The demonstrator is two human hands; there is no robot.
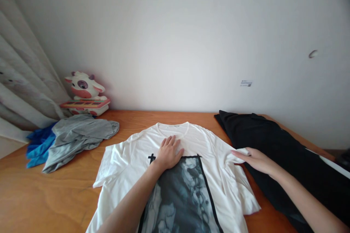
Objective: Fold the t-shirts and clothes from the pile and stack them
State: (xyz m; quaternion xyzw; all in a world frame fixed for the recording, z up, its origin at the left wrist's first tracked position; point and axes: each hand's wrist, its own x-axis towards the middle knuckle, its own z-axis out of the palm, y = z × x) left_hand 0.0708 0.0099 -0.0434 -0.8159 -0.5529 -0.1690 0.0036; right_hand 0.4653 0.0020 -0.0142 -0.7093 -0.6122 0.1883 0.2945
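Note:
A white T-shirt [131, 164] lies spread on the wooden table, its neckline toward the wall and a dark, smoky print on its front. My left hand [168, 154] rests flat on the chest, just below the collar, with its fingers stretched out. At the right side, my right hand [253, 158] pinches the sleeve fabric between thumb and fingers and holds it slightly raised. Part of that sleeve hangs below the hand. The bottom of the shirt runs out of view.
On the right lie black folded clothes [259, 134] with a white stripe. A crumpled grey garment [82, 134] and a blue cloth [41, 145] are at the left. Behind them stands a cow-shaped toy keyboard [86, 98], beside a curtain [24, 69]. A wall borders the wooden table [54, 196].

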